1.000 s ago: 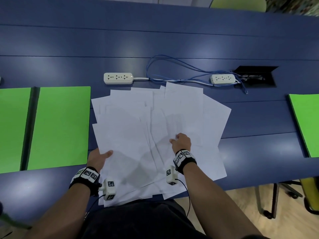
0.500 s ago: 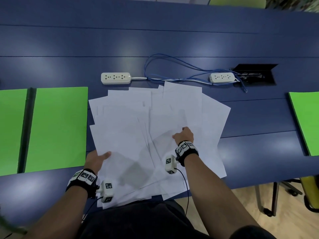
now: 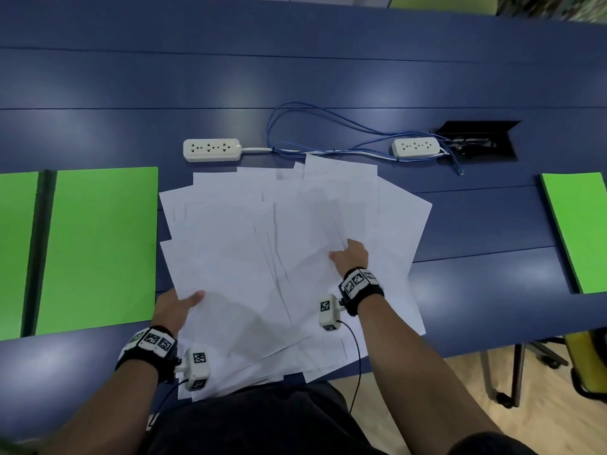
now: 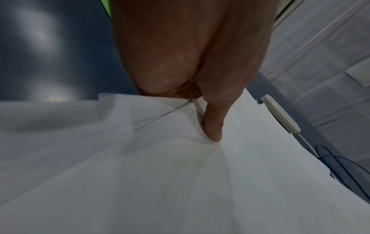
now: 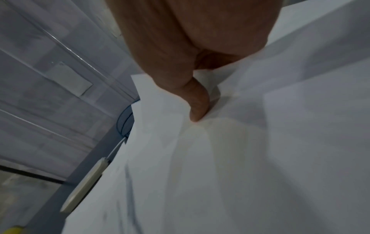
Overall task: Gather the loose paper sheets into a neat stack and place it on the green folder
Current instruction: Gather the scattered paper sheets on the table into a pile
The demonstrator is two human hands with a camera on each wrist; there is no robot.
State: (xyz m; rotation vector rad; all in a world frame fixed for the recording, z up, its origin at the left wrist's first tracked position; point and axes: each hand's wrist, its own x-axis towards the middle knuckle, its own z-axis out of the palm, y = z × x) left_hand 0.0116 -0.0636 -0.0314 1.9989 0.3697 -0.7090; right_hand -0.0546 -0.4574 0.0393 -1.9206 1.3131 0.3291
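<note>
Several loose white paper sheets (image 3: 295, 231) lie fanned out on the blue table, with their near edges hanging over the table's front. My left hand (image 3: 177, 307) holds the fan's left edge; its thumb (image 4: 213, 126) presses on top and the fingers are hidden under the sheets. My right hand (image 3: 349, 256) pinches sheets in the right half of the fan, thumb (image 5: 197, 102) on top and fingers tucked underneath. A green folder (image 3: 98, 247) lies flat just left of the papers.
A second green sheet (image 3: 16, 251) lies at the far left and another green folder (image 3: 578, 231) at the right edge. Behind the papers are two power strips (image 3: 212, 150) (image 3: 415, 147), blue cables (image 3: 328, 133) and an open cable box (image 3: 476, 139). Chair legs (image 3: 515, 372) stand at the lower right.
My right hand has slid forward and to the right across the fan. The left hand keeps its hold on the left edge.
</note>
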